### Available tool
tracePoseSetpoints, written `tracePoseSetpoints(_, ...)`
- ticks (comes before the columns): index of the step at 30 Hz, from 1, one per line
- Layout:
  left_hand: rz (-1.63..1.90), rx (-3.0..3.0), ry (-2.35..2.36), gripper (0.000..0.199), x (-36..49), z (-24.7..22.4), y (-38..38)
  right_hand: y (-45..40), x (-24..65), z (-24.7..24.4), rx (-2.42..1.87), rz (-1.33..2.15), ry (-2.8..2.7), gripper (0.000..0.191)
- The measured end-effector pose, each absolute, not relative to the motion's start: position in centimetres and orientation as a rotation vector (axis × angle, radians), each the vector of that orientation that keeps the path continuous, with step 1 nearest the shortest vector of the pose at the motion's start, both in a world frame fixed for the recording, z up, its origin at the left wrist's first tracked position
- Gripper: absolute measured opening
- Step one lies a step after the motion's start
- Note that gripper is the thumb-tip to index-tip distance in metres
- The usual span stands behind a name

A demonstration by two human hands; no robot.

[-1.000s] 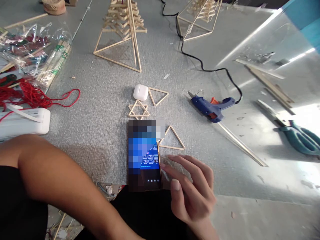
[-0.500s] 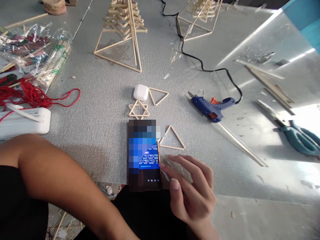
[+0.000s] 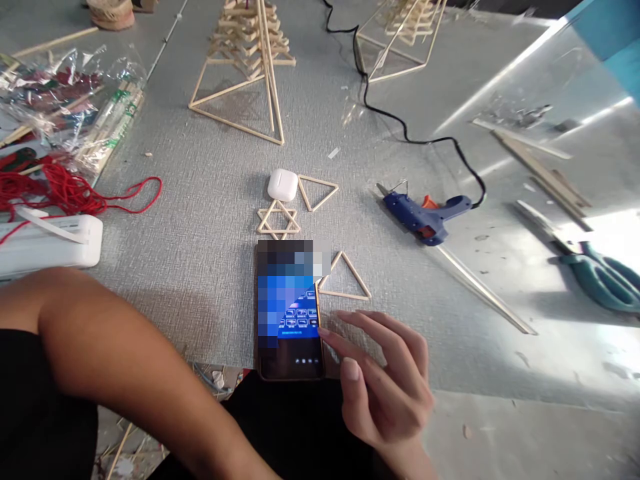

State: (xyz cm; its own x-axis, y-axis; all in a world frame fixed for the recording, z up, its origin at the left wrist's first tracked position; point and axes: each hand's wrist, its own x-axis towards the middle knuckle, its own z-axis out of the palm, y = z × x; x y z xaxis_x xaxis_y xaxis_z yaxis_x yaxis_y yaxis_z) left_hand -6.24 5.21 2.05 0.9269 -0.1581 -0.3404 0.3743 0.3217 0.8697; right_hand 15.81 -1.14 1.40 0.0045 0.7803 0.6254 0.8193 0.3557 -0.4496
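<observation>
A phone [image 3: 293,357] with a lit blue screen, partly pixelated, lies at the table's front edge. My right hand [image 3: 387,377] is beside it, fingers apart, with the index fingertip at the phone's right edge. My left forearm crosses the lower left, but the left hand is out of view. Just beyond the phone are a six-pointed star of thin sticks [image 3: 278,231] and a white rounded case [image 3: 283,185]. One stick triangle [image 3: 318,179] sits right of the case, another [image 3: 356,273] right of the phone.
A blue glue gun [image 3: 417,217] with a black cord lies right, near teal-handled scissors [image 3: 603,277]. Stick pyramids [image 3: 235,123] stand at the back. Red string [image 3: 65,190], plastic-wrapped bundles [image 3: 107,127] and a white power strip [image 3: 75,241] are left.
</observation>
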Motion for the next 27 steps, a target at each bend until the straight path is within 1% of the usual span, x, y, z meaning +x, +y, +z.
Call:
tracePoseSetpoints(4,-0.273,1.252,0.292,0.043,-8.7,1.4,8.9,-1.1,15.8,1.3,-1.412,-0.053,-1.758,0.033)
tracePoseSetpoints(7,-0.221,1.293,0.350,0.045,-9.5,0.9,9.0,-1.2,15.9,1.5,-1.423,-0.049,-1.797,0.033)
tracePoseSetpoints(10,-0.182,1.332,0.401,0.043,-9.6,0.4,8.1,-1.4,16.3,1.8,-1.358,0.007,-1.990,0.031)
tracePoseSetpoints(14,-0.147,1.378,0.447,0.038,-9.5,-0.1,7.5,-1.9,17.1,2.3,-1.229,0.148,-2.098,0.043)
tracePoseSetpoints(17,-0.147,1.408,0.452,0.035,-9.7,-0.1,7.7,-2.2,17.4,2.6,-1.201,0.228,-2.070,0.045)
tracePoseSetpoints(23,-0.175,1.457,0.423,0.033,-10.0,0.9,9.0,-1.8,17.0,2.5,-1.200,0.176,-2.114,0.040)
tracePoseSetpoints(27,-0.241,1.478,0.357,0.025,-7.0,1.2,5.4,-1.8,17.1,2.3,-1.175,0.202,-2.111,0.041)
